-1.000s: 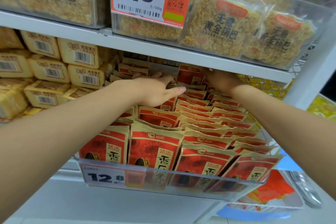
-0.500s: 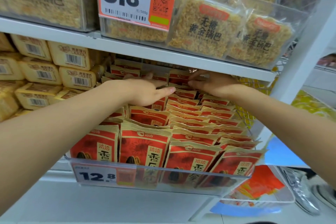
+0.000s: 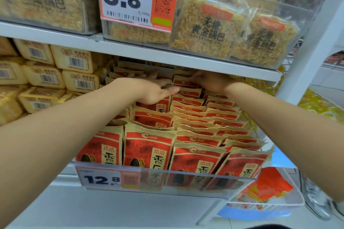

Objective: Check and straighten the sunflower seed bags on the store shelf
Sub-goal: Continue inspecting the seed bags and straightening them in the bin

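Observation:
Red and gold sunflower seed bags (image 3: 149, 145) stand upright in several rows inside a clear-fronted shelf tray (image 3: 186, 178). Both my arms reach deep under the upper shelf. My left hand (image 3: 149, 89) lies palm down over the bag tops at the back of the middle rows, thumb stretched to the right. My right hand (image 3: 212, 82) is at the back of the right rows, and its fingertips touch the top edge of a rear bag (image 3: 184, 82). The two hands almost meet. The rearmost bags are partly hidden by the hands and the shelf above.
The white upper shelf (image 3: 130, 50) hangs low over my hands and carries rice crust packs (image 3: 206, 28). Yellow snack packs (image 3: 74, 59) are stacked to the left. A white upright post (image 3: 307, 52) stands on the right, and a wire basket of orange packets (image 3: 268, 188) sits below it.
My right hand's fingers have come left toward my left hand at the back rows. My left hand has stayed over the bag tops. The camera has shifted slightly.

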